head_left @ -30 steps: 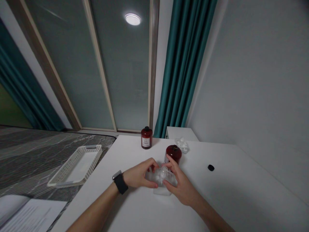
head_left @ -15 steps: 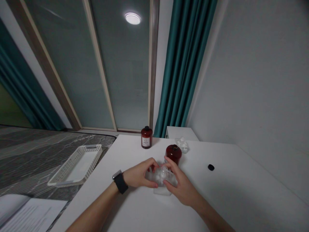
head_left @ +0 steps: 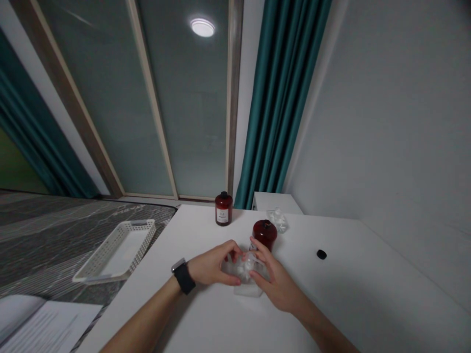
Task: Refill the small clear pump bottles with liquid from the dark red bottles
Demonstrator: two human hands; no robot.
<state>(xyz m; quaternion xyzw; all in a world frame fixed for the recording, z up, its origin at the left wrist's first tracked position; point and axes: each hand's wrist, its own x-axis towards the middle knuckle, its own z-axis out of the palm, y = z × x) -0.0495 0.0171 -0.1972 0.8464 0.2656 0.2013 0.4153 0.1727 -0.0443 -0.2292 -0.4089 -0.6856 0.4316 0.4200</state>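
Between my two hands is a crumpled clear plastic bag (head_left: 241, 268), lying low over the white table. My left hand (head_left: 217, 264), with a black-strapped watch (head_left: 183, 276) on its wrist, has its fingers curled on the bag's left side. From the right, my right hand (head_left: 270, 277) grips the same bag with bent fingers. Whatever the bag contains, if anything, I cannot make out. Just behind my right fingers stands an uncapped dark red bottle (head_left: 265, 233), its lower part hidden. A black cap (head_left: 321, 254) lies to the right on the table.
A second dark red bottle (head_left: 223, 210), capped and labelled, stands near the table's (head_left: 316, 314) far edge. Another crumpled clear plastic piece (head_left: 278, 220) lies behind the open bottle. To the left are a white basket (head_left: 86, 274) and an open book (head_left: 55, 323).
My right hand's fingers have shifted slightly on the plastic bag, and the bag's folds have changed a little. The left hand stays almost in place.
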